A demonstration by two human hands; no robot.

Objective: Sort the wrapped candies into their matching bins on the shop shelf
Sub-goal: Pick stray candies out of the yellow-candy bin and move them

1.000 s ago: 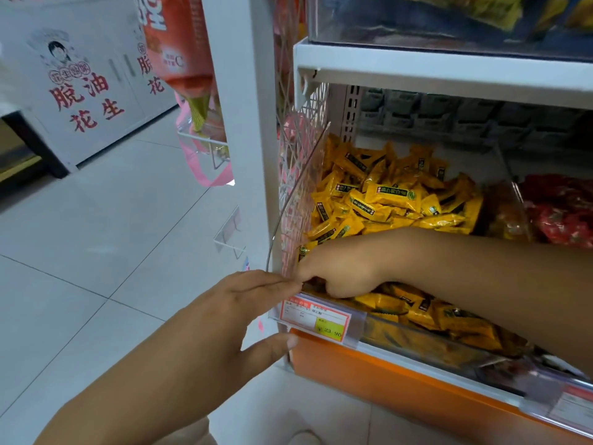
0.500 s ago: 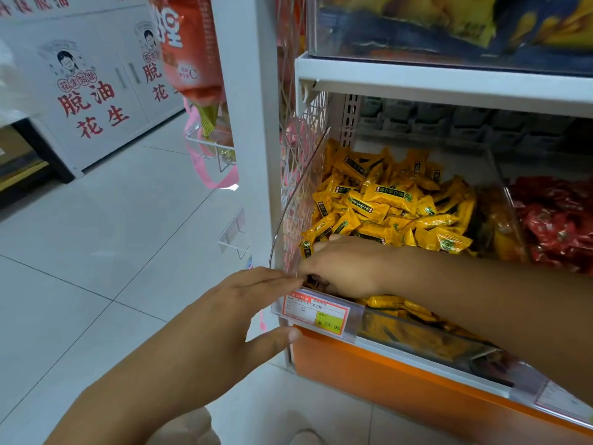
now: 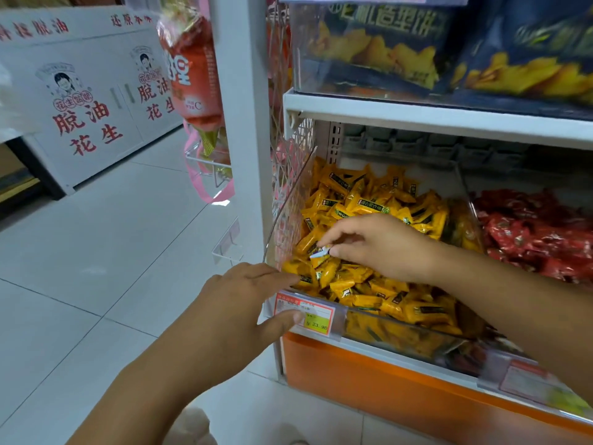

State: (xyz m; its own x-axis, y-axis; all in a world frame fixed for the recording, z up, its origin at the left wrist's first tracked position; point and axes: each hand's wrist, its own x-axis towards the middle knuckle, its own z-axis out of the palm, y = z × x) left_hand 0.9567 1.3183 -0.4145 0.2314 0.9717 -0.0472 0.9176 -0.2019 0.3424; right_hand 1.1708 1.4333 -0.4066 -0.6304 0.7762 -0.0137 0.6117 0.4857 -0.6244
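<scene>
Up out of the yellow candies point(image 3: 369, 200) has come the right hand point(image 3: 382, 248), which was dug down into them a moment ago. Now it pinches a small white and blue candy point(image 3: 321, 253) between thumb and fingertips, just above the pile in the middle of the frame. Lower left, the left hand point(image 3: 244, 303) rests on the front corner of the clear bin point(image 3: 362, 319), fingers straight along the rim and thumb touching the price tag point(image 3: 316, 314); red candies point(image 3: 539, 232) lie at the right edge.
</scene>
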